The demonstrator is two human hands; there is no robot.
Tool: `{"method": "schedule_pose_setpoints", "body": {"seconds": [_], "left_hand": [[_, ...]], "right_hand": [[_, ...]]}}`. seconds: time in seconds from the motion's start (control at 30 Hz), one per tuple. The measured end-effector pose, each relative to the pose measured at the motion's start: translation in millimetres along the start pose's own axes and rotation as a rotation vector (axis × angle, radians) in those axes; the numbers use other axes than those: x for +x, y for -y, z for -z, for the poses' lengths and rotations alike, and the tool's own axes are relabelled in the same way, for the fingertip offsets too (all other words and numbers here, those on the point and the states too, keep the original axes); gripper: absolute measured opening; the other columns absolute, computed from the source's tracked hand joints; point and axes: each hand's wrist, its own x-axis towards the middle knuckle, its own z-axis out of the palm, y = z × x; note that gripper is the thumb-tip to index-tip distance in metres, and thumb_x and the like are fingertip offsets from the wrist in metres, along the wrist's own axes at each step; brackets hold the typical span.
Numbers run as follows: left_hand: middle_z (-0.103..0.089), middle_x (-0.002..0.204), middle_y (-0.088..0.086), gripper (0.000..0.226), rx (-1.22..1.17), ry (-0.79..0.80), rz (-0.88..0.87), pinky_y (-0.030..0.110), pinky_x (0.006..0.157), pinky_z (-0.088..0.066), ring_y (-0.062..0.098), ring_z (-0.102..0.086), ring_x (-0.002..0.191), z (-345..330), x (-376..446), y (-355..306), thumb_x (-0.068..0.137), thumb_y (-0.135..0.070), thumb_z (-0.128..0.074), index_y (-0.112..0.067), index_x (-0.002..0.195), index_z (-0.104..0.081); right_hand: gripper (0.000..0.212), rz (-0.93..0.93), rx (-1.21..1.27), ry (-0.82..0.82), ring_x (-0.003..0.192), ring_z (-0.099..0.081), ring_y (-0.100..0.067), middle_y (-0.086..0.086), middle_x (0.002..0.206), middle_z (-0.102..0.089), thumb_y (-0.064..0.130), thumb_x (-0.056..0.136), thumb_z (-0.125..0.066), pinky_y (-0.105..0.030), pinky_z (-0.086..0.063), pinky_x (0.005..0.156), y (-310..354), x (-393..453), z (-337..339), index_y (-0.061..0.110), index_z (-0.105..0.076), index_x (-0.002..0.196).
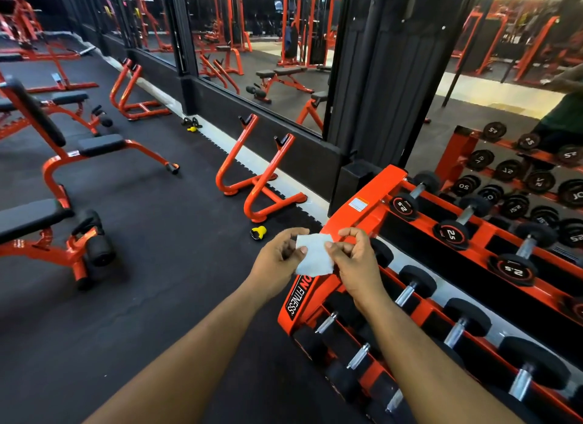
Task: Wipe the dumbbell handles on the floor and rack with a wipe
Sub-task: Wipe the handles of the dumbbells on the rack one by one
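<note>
While both hands meet at centre frame, the biggest thing in view is the black rubber gym floor (176, 266), running from bottom left to the mirrored wall (268, 45) at the back. Orange dumbbell rack (366, 215) fills the right side, w/ tiers slanting down toward the viewer; a white label sits on its end plate & "FITNESS" lettering shows lower down. Black round-head dumbbells (454, 231) marked 2.5 lie in the top tier, chrome handles showing; more dumbbells in the tiers below. Orange-framed weight benches (63, 158) w/ black pads stand at left, well apart from the rack. Two orange floor stands (252, 184) sit beside the wall's base. Small yellow-and-black object (259, 233) lies on the floor near the rack's corner; can't tell what it is. Left hand (277, 259) pinches the left edge of a white wipe (314, 255) between thumb & curled fingers. Right hand (353, 256) pinches the wipe's right edge likewise. Wipe is held flat between the two hands, in the air just in front of the rack's end, not touching any dumbbell.
</note>
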Motion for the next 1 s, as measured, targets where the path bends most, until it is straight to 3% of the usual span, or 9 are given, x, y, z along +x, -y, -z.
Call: {"method": "schedule_pose_setpoints", "body": {"seconds": [0.13, 0.27, 0.37, 0.47, 0.57, 0.7, 0.83, 0.93, 1.0], "left_hand": [[-0.060, 0.075, -0.008, 0.026, 0.172, 0.007, 0.011, 0.039, 0.078, -0.054, 0.012, -0.061, 0.074, -18, 26, 4, 0.090, -0.027, -0.076, -0.037, 0.114, -0.073], [-0.071, 0.087, -0.007, 0.015, 0.278, -0.006, -0.004, 0.031, 0.075, -0.054, 0.009, -0.065, 0.079, -42, 57, -3, 0.092, -0.025, -0.074, -0.035, 0.103, -0.074], [-0.065, 0.093, -0.010, 0.011, 0.353, 0.005, -0.079, 0.029, 0.081, -0.050, 0.006, -0.060, 0.087, -59, 82, -2, 0.092, -0.022, -0.074, -0.031, 0.098, -0.077], [-0.063, 0.098, -0.008, 0.006, 0.410, 0.060, -0.137, 0.037, 0.091, -0.048, 0.012, -0.058, 0.099, -78, 105, 3, 0.092, -0.021, -0.074, -0.019, 0.096, -0.078], [-0.069, 0.099, -0.006, 0.007, 0.402, 0.095, -0.036, 0.042, 0.088, -0.052, 0.012, -0.062, 0.095, -99, 122, 12, 0.094, -0.029, -0.068, -0.025, 0.100, -0.072], [-0.074, 0.094, 0.001, 0.017, 0.120, 0.127, 0.161, 0.041, 0.082, -0.056, 0.018, -0.071, 0.088, -113, 127, 20, 0.092, -0.035, -0.073, -0.030, 0.108, -0.068], [-0.077, 0.090, 0.006, 0.011, 0.096, 0.213, 0.214, 0.035, 0.071, -0.050, 0.017, -0.066, 0.073, -119, 135, 30, 0.094, -0.024, -0.073, -0.014, 0.098, -0.074], [-0.076, 0.086, 0.005, 0.011, 0.086, 0.202, 0.261, 0.036, 0.071, -0.049, 0.012, -0.060, 0.070, -118, 148, 36, 0.095, -0.027, -0.071, -0.017, 0.091, -0.075], [-0.075, 0.086, 0.008, 0.013, 0.101, 0.226, 0.251, 0.038, 0.072, -0.050, 0.014, -0.060, 0.071, -115, 159, 38, 0.094, -0.030, -0.071, -0.019, 0.088, -0.075]], "right_hand": [[0.016, 0.027, -0.025, -0.012, 0.066, -0.059, -0.013, -0.005, 0.075, -0.062, 0.019, 0.098, -0.063, -0.033, -0.051, 0.068, -5, 23, 21, 0.031, -0.054, 0.103], [0.016, 0.088, -0.115, -0.042, 0.075, -0.062, -0.002, 0.002, 0.088, -0.066, 0.015, 0.097, -0.064, -0.021, -0.049, 0.070, -9, 50, 48, 0.030, -0.056, 0.099], [0.017, 0.251, -0.352, -0.019, 0.097, -0.053, 0.006, 0.012, 0.109, -0.059, 0.024, 0.096, -0.066, -0.015, -0.043, 0.083, -20, 69, 68, 0.029, -0.061, 0.111], [0.042, 0.362, -0.626, 0.162, 0.125, -0.038, -0.001, 0.010, 0.134, -0.048, 0.040, 0.095, -0.066, -0.019, -0.035, 0.103, -33, 89, 84, 0.028, -0.059, 0.134], [0.037, 0.283, -0.614, 0.263, 0.116, -0.057, -0.010, 0.005, 0.126, -0.066, 0.032, 0.095, -0.068, -0.028, -0.047, 0.098, -45, 108, 97, 0.025, -0.064, 0.131], [0.019, 0.113, -0.461, 0.193, 0.087, -0.067, -0.004, 0.012, 0.097, -0.073, 0.027, 0.094, -0.068, -0.029, -0.055, 0.080, -63, 122, 108, 0.026, -0.071, 0.113], [0.017, -0.045, -0.293, 0.143, 0.088, -0.070, -0.005, 0.011, 0.096, -0.074, 0.027, 0.093, -0.070, -0.034, -0.058, 0.082, -79, 130, 111, 0.025, -0.071, 0.109], [0.019, -0.097, -0.285, 0.137, 0.090, -0.071, -0.007, 0.009, 0.099, -0.074, 0.033, 0.093, -0.069, -0.040, -0.059, 0.086, -89, 134, 112, 0.027, -0.069, 0.111], [0.021, -0.102, -0.301, 0.153, 0.095, -0.068, -0.004, 0.011, 0.103, -0.072, 0.038, 0.093, -0.068, -0.035, -0.058, 0.087, -87, 138, 108, 0.030, -0.067, 0.113]]}}
